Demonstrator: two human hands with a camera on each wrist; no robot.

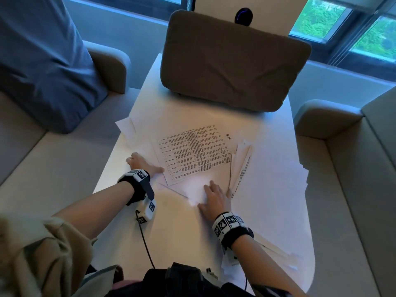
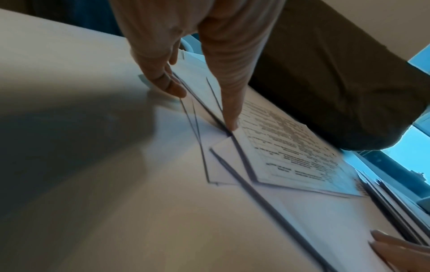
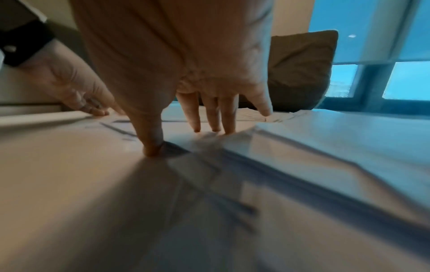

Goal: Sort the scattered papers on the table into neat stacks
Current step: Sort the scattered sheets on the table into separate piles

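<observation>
Both hands, left hand [image 1: 143, 165] and right hand [image 1: 215, 199], press spread-fingered on the papers [image 1: 194, 152]; best sweep them together from nine and five o'clock.

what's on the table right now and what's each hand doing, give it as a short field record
surface: white table, sofas on both sides
papers: loose overlapping sheets, not yet stacked
top sheet: printed page, face up, mid-table
right bundle: fanned sheets beside the printed page
far end: brown cushion standing on the table
left hand: fingers straight, thumb tip at the printed page's near corner
right hand: flat, fingertips pressing blank sheets
</observation>
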